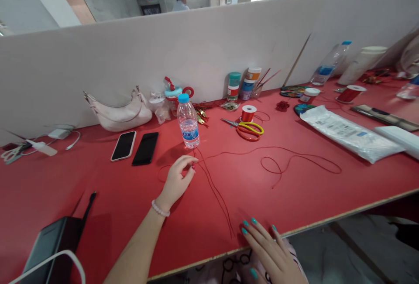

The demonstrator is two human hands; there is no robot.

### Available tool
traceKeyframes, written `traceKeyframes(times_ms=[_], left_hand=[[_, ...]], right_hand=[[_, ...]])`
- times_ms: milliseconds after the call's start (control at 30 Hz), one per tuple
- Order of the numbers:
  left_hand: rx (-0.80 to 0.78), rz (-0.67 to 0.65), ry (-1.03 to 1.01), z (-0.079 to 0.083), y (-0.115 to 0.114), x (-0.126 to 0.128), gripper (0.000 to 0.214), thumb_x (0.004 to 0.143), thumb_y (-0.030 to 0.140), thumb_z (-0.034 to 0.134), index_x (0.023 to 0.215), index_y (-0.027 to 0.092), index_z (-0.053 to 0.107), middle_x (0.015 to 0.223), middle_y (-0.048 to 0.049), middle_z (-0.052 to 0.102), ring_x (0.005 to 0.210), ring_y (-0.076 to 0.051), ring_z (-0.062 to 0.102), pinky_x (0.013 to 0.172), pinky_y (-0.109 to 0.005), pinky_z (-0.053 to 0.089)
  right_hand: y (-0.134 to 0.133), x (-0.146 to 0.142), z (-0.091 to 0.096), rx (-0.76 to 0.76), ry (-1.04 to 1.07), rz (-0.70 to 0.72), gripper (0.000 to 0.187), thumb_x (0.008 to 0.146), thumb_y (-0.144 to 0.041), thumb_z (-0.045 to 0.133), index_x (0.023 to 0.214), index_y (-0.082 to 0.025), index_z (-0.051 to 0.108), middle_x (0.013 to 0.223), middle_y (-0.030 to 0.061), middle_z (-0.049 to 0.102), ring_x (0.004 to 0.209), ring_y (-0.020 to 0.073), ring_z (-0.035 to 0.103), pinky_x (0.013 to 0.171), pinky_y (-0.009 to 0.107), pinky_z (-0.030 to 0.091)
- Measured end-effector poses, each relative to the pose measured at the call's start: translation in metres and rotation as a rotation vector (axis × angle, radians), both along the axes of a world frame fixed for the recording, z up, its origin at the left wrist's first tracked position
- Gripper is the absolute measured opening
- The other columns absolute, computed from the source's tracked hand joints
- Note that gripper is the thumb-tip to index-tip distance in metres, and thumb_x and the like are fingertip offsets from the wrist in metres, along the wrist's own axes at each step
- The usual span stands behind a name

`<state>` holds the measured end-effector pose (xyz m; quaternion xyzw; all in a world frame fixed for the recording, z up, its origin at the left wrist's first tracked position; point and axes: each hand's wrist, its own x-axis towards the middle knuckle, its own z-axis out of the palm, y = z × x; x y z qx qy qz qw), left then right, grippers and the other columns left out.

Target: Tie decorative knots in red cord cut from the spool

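My left hand (178, 176), with a pale bead bracelet at the wrist, is just in front of the water bottle (189, 127). Its thumb and fingers pinch a thin red cord (216, 188), and a small red bead-like spot shows at the fingertips. From there two strands run toward the table's front edge. Another length trails right and ends in loops on the table. My right hand (270, 249), with teal nails, rests palm down at the front edge, fingers stretched out and nothing held.
Behind lie yellow-and-red-handled scissors (250, 130) and a red cord spool (248, 114). Two phones (145, 148) and a white handbag (122, 116) are at the left. A plastic-wrapped package (350, 133) lies right. A black device (52, 249) fills the near left corner.
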<state>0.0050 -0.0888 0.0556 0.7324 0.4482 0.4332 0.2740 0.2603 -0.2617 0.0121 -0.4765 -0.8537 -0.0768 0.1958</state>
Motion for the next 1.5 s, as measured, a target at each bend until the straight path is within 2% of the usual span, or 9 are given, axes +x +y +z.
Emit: traceKeyframes(times_ms=[300,400,533,667,767,900,1000,1300,1500], left_hand=[[-0.100,-0.741,0.049,0.036,-0.045,0.041,0.026,0.081,0.010,0.048,0.088,0.022,0.070,0.088,-0.0071,0.068,0.079,-0.016,0.064,0.075,-0.026,0.050],[-0.167,-0.883,-0.044,0.037,-0.051,0.046,0.022,0.082,0.015,0.051,0.085,0.023,0.071,0.081,-0.0068,0.069,0.076,-0.017,0.065,0.074,-0.026,0.051],[-0.384,-0.719,-0.359,0.030,-0.046,0.034,0.011,0.082,0.026,0.059,0.080,0.022,0.069,0.073,-0.0051,0.065,0.057,-0.012,0.059,0.056,-0.024,0.049],[-0.541,-0.387,-0.705,0.024,-0.032,0.018,0.015,0.074,0.033,0.070,0.077,0.020,0.064,0.066,-0.0005,0.057,0.047,-0.008,0.049,0.045,-0.021,0.041],[-0.531,-0.218,-0.883,0.022,-0.021,0.012,0.021,0.067,0.035,0.075,0.075,0.020,0.062,0.067,0.0013,0.053,0.050,-0.007,0.045,0.050,-0.023,0.043],[-0.480,-0.067,-0.997,0.018,-0.009,0.009,0.016,0.069,0.029,0.070,0.078,0.023,0.058,0.073,0.0023,0.052,0.061,-0.008,0.048,0.061,-0.025,0.047],[-0.475,-0.010,-1.029,0.016,-0.004,0.009,0.011,0.072,0.025,0.065,0.079,0.023,0.057,0.075,0.0034,0.053,0.063,-0.007,0.050,0.066,-0.025,0.048],[-0.624,0.091,-1.359,0.021,-0.005,0.016,0.015,0.068,0.010,0.065,0.077,0.019,0.057,0.078,0.0034,0.058,0.062,-0.005,0.051,0.065,-0.022,0.045],[-0.659,0.078,-1.401,0.021,-0.007,0.021,0.013,0.069,0.008,0.064,0.076,0.018,0.058,0.077,0.0034,0.058,0.060,-0.005,0.050,0.064,-0.022,0.044]], right_hand=[[0.026,-0.021,0.010,0.008,0.275,-0.044,0.060,0.086,-0.020,0.040,0.144,-0.017,0.027,0.134,0.0112,0.051,0.122,0.0206,0.049,0.092,0.030,0.048],[0.035,-0.028,0.017,-0.054,0.378,-0.020,0.051,0.087,-0.021,0.042,0.137,-0.014,0.038,0.129,0.0144,0.055,0.119,0.0203,0.052,0.089,0.028,0.050],[0.044,-0.022,0.031,-0.258,0.589,0.015,0.028,0.091,-0.026,0.042,0.108,-0.022,0.063,0.088,0.0043,0.070,0.078,0.0131,0.067,0.069,0.018,0.053],[0.059,0.000,0.044,-0.392,0.797,-0.116,0.031,0.091,-0.037,0.040,0.091,-0.021,0.067,0.056,-0.0011,0.060,0.046,0.0110,0.055,0.044,0.017,0.046],[0.077,0.015,0.052,-0.339,0.802,-0.235,0.031,0.090,-0.038,0.040,0.091,-0.019,0.064,0.055,-0.0010,0.056,0.048,0.0124,0.054,0.046,0.020,0.046],[0.094,0.014,0.058,0.006,0.581,-0.314,0.031,0.088,-0.035,0.043,0.110,-0.016,0.056,0.099,0.0113,0.061,0.094,0.0220,0.058,0.079,0.035,0.049],[0.086,-0.005,0.053,0.156,0.374,-0.323,0.029,0.086,-0.033,0.046,0.107,-0.014,0.053,0.104,0.0142,0.055,0.099,0.0261,0.051,0.084,0.041,0.044],[0.053,-0.064,0.028,-0.173,-0.065,-0.388,0.007,0.067,-0.020,0.061,0.071,-0.019,0.055,0.070,0.0062,0.059,0.069,0.0248,0.055,0.062,0.036,0.037],[0.061,-0.062,0.023,-0.238,-0.166,-0.307,0.020,0.066,0.002,0.051,0.066,-0.018,0.055,0.064,0.0059,0.062,0.062,0.0226,0.059,0.058,0.032,0.035]])
